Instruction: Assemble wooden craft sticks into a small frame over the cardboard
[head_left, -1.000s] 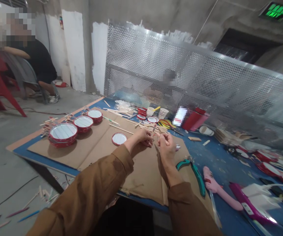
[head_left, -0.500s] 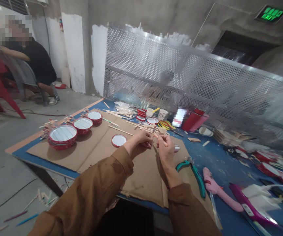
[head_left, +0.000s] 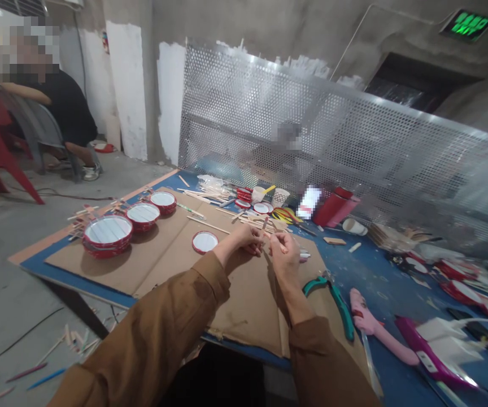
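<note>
Over the cardboard sheet [head_left: 244,305], my left hand [head_left: 248,238] pinches a small thin wooden piece [head_left: 265,224] that sticks up between the fingers. Close beside it on the right, my right hand [head_left: 284,249] has its fingers closed on a small pale piece, too small to make out clearly. The fingertips of both hands nearly meet. A round white disc with a red rim [head_left: 205,242] lies left of my left hand. Loose wooden sticks [head_left: 265,219] are spread just beyond both hands.
Round red-rimmed assemblies [head_left: 107,234] stand at the left. Green-handled pliers [head_left: 342,311], a pink glue gun [head_left: 379,330] and a purple power strip [head_left: 432,356] lie at the right. Behind are a phone [head_left: 309,202], a red bottle [head_left: 332,208] and a perforated metal screen [head_left: 244,107]. A person [head_left: 64,104] sits far left.
</note>
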Motion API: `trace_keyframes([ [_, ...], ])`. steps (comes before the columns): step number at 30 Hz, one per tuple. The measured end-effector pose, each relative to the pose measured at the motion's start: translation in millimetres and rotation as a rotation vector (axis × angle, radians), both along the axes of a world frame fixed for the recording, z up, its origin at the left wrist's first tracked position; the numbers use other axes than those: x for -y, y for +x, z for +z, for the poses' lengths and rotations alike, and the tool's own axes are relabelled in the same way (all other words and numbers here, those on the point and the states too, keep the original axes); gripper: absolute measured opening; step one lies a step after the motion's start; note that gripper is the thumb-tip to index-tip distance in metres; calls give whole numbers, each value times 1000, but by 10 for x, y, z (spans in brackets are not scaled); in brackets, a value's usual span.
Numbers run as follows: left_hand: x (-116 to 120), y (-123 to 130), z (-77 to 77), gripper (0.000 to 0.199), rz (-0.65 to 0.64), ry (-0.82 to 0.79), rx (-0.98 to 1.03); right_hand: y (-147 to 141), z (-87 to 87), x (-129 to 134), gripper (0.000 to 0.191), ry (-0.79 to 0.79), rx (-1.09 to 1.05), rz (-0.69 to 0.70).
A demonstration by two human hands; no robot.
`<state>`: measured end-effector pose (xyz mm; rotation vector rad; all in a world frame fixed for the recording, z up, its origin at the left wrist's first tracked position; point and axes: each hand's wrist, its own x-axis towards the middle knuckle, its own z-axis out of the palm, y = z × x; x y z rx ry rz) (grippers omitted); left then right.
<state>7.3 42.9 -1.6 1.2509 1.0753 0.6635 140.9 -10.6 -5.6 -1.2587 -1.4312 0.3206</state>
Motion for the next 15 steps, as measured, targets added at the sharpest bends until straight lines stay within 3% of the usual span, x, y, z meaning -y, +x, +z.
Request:
trace_keyframes([
  [10, 70, -10, 63, 20, 11, 45, -27, -8, 9, 19, 32, 3, 11, 41],
  [15, 78, -9, 76, 22, 15, 28, -25, 17, -7, 5, 31, -16, 6, -15],
])
